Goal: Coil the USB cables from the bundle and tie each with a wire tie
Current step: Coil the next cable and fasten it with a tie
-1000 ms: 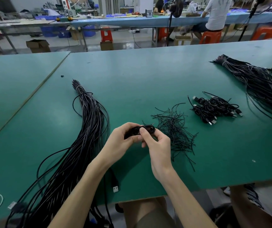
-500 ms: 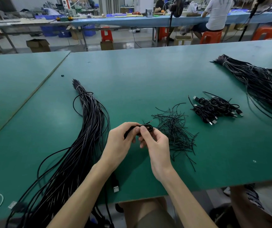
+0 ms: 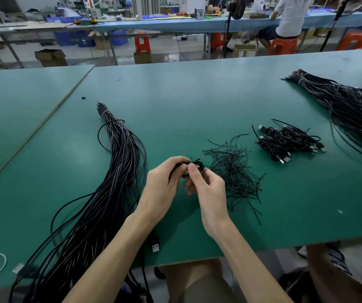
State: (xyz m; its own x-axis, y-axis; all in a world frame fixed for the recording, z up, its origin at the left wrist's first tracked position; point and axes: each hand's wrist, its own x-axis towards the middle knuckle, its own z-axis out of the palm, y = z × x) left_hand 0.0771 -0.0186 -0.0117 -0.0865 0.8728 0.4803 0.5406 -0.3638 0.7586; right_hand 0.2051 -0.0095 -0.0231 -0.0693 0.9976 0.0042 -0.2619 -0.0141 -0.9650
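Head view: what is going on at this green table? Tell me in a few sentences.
A person holds a small coiled cable with both hands: the left hand grips it, the right hand pinches it, apparently tying it. The untied bundle lies to the left, loose wire ties just right, finished coils farther right.

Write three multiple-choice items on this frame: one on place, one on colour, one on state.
1. Where do the tied coils lie relative to the loose wire ties?
A. to their right
B. to their left
C. under them

2. The table top is:
A. red
B. green
C. white

3. The coiled cable is:
A. lying untouched on the table
B. held by the left hand and right hand
C. hanging off the table edge

Answers:
1 A, the coils sit right of the ties.
2 B, the surface is green.
3 B, fingers of both hands close on it.
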